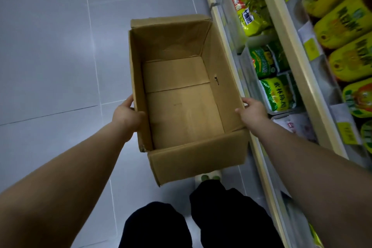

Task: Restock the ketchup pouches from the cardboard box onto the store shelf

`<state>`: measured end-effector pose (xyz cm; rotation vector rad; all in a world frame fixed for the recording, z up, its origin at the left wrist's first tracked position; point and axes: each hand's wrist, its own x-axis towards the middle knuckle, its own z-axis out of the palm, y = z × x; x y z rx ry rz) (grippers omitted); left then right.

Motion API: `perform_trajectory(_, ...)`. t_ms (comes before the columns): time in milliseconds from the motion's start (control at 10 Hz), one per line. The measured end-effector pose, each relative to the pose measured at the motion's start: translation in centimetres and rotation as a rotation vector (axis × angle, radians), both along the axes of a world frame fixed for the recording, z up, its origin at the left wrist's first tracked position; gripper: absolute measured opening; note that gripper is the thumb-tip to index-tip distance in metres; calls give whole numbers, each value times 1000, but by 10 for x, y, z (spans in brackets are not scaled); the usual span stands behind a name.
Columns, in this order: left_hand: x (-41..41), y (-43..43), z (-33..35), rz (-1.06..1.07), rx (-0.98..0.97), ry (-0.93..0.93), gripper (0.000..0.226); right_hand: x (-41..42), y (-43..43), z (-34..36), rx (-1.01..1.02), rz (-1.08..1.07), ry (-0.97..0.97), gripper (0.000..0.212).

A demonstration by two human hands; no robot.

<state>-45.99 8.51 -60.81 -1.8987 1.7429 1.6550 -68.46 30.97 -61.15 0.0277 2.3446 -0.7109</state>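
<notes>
Cardboard box (181, 106) hung open-topped btwn both hands over grey floor tiles (50, 46), L hand (126, 115) gripping its left wall w/ thumb hooked inside, R hand (252, 111) clamped on its right wall, store shelf (303, 66) w/ green packs (277, 94) just beside box on right.

Plain brown cardboard box (181, 106), grey floor (50, 46)
</notes>
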Motion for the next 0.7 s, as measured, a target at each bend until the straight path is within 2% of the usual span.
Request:
perform_trajectory(200, -20, 0, -87, -31, -13, 13, 68, -18, 1, -83, 14, 29, 66, 47)
perform_trajectory(400, -29, 2, -133, -74, -6, 24, 68, -24, 6, -132, 21, 16, 88, 49)
perform_trajectory(500, -27, 3, -134, -134, -24, -45, 77, -25, 8, -138, 30, 16, 76, 51)
perform_trajectory(600, -24, 5, -114, -175, -49, -71, 76, -22, 5, -124, 12, 14, 53, 54)
perform_trajectory(700, -31, 6, -75, -205, -115, -29, 72, -16, -8, -89, -36, 12, 51, 53)
